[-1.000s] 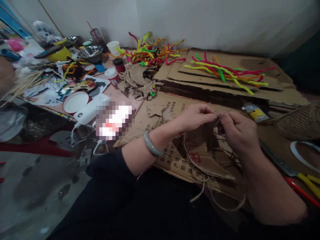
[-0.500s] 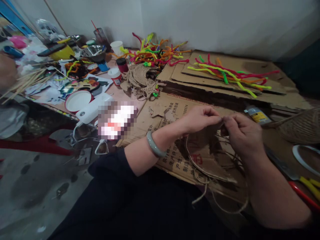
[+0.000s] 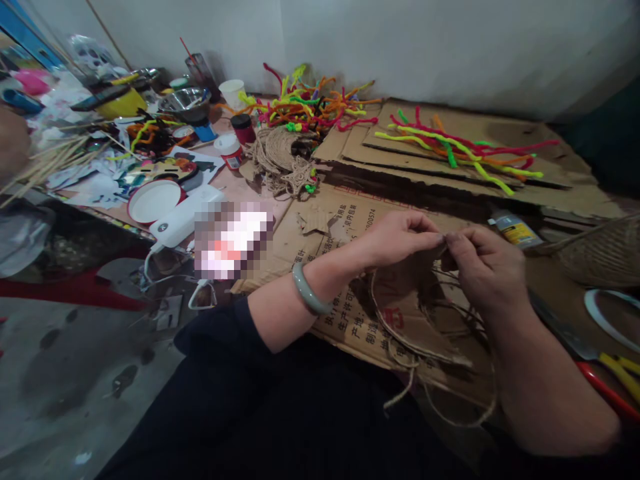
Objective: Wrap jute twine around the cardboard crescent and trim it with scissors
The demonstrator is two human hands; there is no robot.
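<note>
A curved cardboard crescent [image 3: 400, 310] with red print hangs tilted beneath my hands, jute twine along its edge. My left hand [image 3: 400, 240], a green bangle on its wrist, is closed in a pinch at the crescent's upper end. Fingertip to fingertip with it, my right hand [image 3: 485, 267] is also closed, pinching twine at that end; the exact spot between the fingers is hidden. A loose loop of jute twine [image 3: 463, 425] droops below the crescent. To the left of my left hand a small cardboard star [image 3: 317, 220] lies on the printed cardboard sheet [image 3: 280, 257].
Coloured pipe cleaners [image 3: 465, 150] lie on stacked cardboard at the back. On the right are a glue bottle [image 3: 515, 228], a twine ball [image 3: 600, 250], a tape roll [image 3: 613, 320] and scissors [image 3: 607, 387]. A twine-wrapped crescent [image 3: 275, 150], a phone [image 3: 235, 240] and a power strip [image 3: 187, 217] are left.
Both hands keep their pinch in almost the same place. The crescent has tilted slightly, showing more of its red print. The camera view has shifted a little.
</note>
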